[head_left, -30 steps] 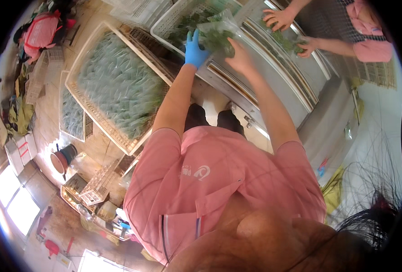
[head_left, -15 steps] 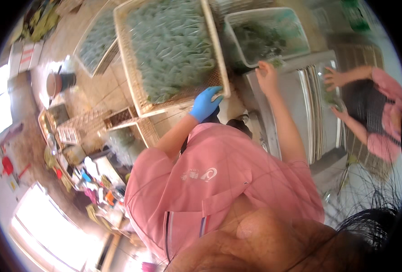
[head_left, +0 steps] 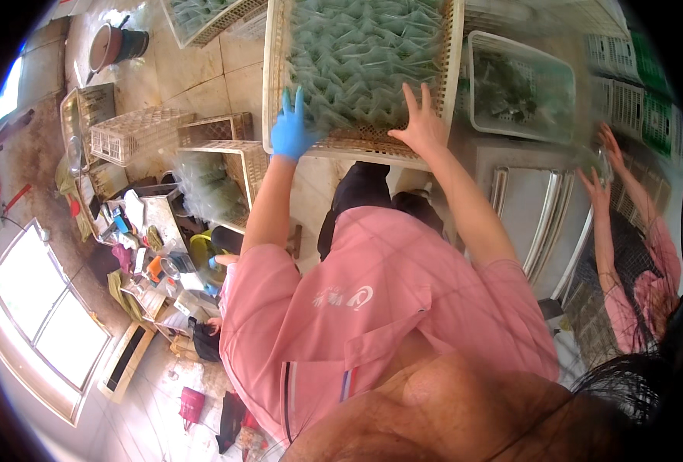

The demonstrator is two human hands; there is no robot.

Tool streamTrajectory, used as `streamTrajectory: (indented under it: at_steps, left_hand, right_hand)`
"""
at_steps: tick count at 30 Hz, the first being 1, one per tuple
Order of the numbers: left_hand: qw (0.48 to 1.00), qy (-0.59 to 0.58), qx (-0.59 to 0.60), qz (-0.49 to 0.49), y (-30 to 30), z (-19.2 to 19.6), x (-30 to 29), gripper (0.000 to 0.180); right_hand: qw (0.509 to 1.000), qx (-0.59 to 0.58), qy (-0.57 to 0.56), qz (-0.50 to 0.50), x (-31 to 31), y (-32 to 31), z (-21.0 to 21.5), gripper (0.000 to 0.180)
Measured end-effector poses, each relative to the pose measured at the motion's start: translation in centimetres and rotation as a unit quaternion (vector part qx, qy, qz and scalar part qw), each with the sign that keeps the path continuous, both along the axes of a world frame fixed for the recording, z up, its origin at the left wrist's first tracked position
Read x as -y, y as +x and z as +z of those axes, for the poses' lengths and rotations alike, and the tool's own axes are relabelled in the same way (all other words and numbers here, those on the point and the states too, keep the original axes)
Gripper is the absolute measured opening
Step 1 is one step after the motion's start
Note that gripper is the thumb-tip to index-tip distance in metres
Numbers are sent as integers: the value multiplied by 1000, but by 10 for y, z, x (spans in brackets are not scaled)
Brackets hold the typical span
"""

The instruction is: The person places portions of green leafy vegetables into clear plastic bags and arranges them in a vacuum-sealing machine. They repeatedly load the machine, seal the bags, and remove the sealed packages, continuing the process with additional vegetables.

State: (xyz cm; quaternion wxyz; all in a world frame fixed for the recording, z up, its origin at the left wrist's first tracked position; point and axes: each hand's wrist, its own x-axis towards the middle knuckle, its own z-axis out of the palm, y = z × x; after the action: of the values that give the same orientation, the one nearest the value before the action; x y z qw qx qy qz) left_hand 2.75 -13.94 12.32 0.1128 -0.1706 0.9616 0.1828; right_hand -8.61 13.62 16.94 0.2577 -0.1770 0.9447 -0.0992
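Observation:
A large cream plastic crate is in front of me. It holds rows of upright, clear plastic packets with something green inside. My left hand, in a blue glove, is at the crate's near left corner with its fingers stretched forward. My bare right hand is spread over the near right part, its fingertips by the packets and the right wall. Neither hand shows anything held. Whether the fingers press on the packets or only hover there, I cannot tell.
A translucent tub with dark green leafy stuff stands right of the crate. At far right, a co-worker's hands are by a clear packet. On the left are a slatted crate, a box of bagged packets and a cluttered table.
My right hand has moved from the tub's edge to the crate. My left hand has shifted from the crate's near right corner to its near left corner. The view has turned.

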Motion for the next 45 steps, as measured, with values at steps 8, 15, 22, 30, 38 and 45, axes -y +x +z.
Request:
streamTrajectory:
  at_steps: [8, 15, 22, 30, 38, 45]
  left_hand:
    - [996, 35, 45, -62, -60, -14, 16, 116]
    - [988, 56, 25, -141, -58, -51, 13, 80]
    - [987, 104, -62, -107, -41, -76, -17, 28]
    - [972, 151, -179, -4, -32, -14, -20, 22]
    - [937, 105, -262, -207, -83, 127, -128, 28]
    - [824, 215, -262, -455, -98, 147, -355, 30]
  right_hand:
    - [994, 94, 60, -18, 56, -33, -41, 124]
    - [998, 7, -54, 39, 49, -25, -92, 62]
    - [989, -46, -120, 76, 35, 6, -135, 17]
    - [958, -121, -241, 102, 32, -6, -61, 9]
    - [943, -253, -212, -35, -91, 19, 89, 10]
    - [899, -297, -85, -310, -279, 134, 138, 10]
